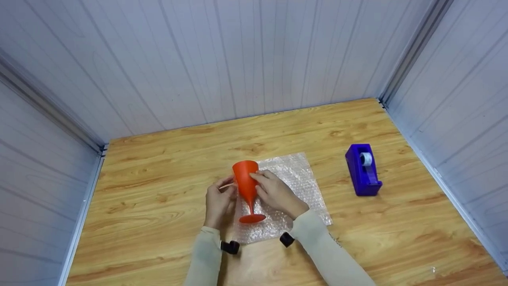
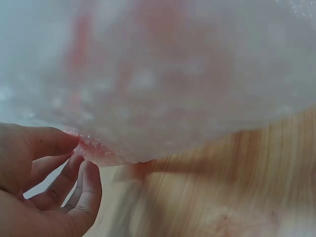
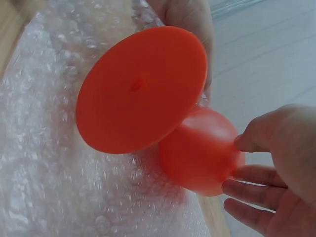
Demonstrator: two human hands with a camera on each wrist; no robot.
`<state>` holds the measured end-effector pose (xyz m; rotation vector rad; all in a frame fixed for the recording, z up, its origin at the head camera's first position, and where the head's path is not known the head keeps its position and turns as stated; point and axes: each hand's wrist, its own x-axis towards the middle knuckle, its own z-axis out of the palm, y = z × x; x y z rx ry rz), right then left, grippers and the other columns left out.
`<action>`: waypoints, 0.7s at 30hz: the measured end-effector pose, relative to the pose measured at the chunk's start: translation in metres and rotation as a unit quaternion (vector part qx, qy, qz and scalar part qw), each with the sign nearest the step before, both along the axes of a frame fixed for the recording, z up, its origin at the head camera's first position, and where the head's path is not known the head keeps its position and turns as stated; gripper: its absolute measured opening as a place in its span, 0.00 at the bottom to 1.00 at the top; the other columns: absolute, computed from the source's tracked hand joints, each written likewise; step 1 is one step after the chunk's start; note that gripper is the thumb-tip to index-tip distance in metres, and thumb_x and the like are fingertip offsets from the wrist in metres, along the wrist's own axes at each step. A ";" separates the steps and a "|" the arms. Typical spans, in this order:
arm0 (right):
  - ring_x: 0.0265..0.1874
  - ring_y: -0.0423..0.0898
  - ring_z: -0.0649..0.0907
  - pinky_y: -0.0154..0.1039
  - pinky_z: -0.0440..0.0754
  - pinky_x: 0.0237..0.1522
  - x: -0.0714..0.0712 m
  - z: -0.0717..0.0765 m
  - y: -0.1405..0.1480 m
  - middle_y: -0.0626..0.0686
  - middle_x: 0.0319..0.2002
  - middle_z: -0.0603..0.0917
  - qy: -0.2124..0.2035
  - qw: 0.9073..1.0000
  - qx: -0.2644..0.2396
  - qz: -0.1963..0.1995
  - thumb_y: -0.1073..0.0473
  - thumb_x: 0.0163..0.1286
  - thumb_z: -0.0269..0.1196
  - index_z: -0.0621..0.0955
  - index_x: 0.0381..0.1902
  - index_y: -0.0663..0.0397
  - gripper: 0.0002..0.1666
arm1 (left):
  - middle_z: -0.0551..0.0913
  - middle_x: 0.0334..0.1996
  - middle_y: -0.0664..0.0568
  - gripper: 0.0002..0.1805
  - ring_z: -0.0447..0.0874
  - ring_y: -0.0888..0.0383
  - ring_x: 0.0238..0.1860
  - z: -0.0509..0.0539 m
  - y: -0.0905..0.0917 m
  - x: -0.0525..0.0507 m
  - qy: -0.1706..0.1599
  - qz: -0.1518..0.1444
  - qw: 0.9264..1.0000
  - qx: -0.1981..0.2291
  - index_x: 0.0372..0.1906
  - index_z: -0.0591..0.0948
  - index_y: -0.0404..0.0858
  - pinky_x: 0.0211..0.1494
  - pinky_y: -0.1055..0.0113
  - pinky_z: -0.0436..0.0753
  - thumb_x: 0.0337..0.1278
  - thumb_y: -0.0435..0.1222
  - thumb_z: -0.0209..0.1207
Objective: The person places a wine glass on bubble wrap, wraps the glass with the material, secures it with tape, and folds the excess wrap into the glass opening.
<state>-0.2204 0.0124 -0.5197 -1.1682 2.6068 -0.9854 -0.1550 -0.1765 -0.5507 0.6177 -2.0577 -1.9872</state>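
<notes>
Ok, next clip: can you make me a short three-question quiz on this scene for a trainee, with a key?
1. Which hand pinches the edge of the wrap?
2. Where does the right hand touch the goblet: (A) base, (B) stem, (C) bowl?
3. True or false: the dispenser stands on the table, beside the wrap rather than on it.

Key:
1. The left hand.
2. C.
3. True.
</notes>
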 end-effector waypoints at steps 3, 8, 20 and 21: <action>0.60 0.52 0.77 0.46 0.74 0.64 0.000 -0.001 0.002 0.57 0.61 0.76 -0.002 1.000 -0.002 -0.002 0.61 0.76 0.57 0.74 0.69 0.58 0.25 | 0.84 0.49 0.37 0.18 0.85 0.47 0.45 0.000 0.001 0.000 0.013 -0.006 1.000 0.002 0.57 0.82 0.30 0.41 0.64 0.85 0.63 0.27 0.63; 0.60 0.56 0.76 0.48 0.73 0.64 -0.002 -0.002 0.004 0.60 0.60 0.77 0.030 0.999 -0.019 0.003 0.63 0.74 0.58 0.77 0.65 0.61 0.23 | 0.83 0.52 0.38 0.18 0.85 0.46 0.48 -0.001 0.002 0.000 0.024 -0.018 1.000 0.008 0.57 0.82 0.31 0.43 0.63 0.85 0.63 0.27 0.63; 0.60 0.57 0.75 0.49 0.72 0.65 -0.004 0.000 0.006 0.60 0.61 0.78 0.041 0.999 -0.026 -0.008 0.64 0.73 0.58 0.79 0.62 0.64 0.22 | 0.82 0.54 0.40 0.19 0.84 0.43 0.51 0.000 0.002 0.000 0.026 -0.042 0.998 -0.047 0.59 0.82 0.34 0.52 0.56 0.84 0.64 0.31 0.64; 0.61 0.57 0.75 0.49 0.72 0.65 -0.004 0.001 0.006 0.60 0.61 0.78 0.032 0.999 -0.020 -0.009 0.63 0.73 0.58 0.78 0.63 0.63 0.22 | 0.82 0.54 0.41 0.19 0.84 0.44 0.51 0.000 0.003 0.000 0.026 -0.042 0.998 -0.050 0.59 0.82 0.34 0.52 0.56 0.84 0.64 0.32 0.65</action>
